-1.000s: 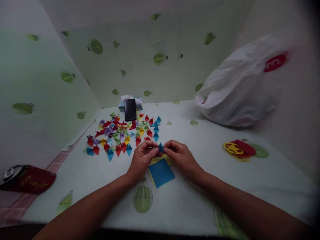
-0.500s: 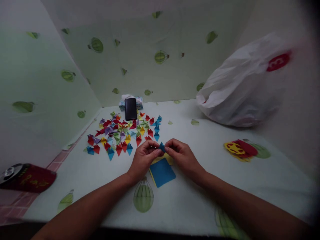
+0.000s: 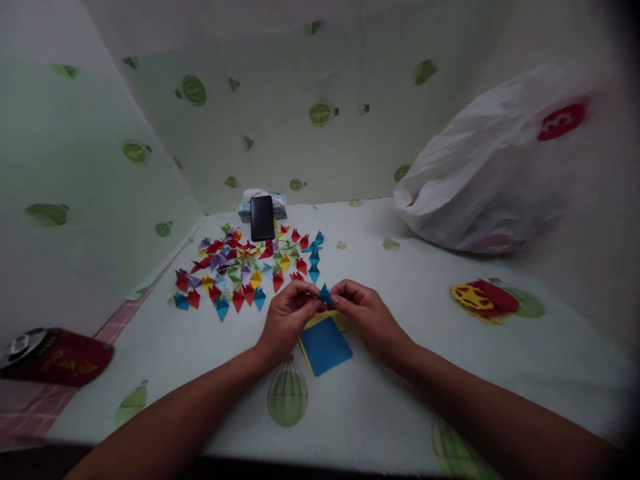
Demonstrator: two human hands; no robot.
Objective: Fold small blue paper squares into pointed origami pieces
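Note:
My left hand (image 3: 289, 317) and my right hand (image 3: 363, 312) meet at mid-table, both pinching a small folded blue paper piece (image 3: 325, 293) between fingertips. Just below the hands lies a stack of square paper sheets (image 3: 325, 345), blue on top with yellow showing at its edges. Behind my left hand is a spread of several small folded paper pieces (image 3: 245, 263) in red, blue, yellow, purple and green.
A black phone (image 3: 262, 217) leans on a tissue pack (image 3: 246, 207) at the back. A white plastic bag (image 3: 493, 170) fills the right rear. A red and yellow item (image 3: 483, 298) lies at right. A red object (image 3: 55, 355) sits at the left edge.
Both hands stay together on the blue piece with only slight finger shifts. The view drifts very slightly.

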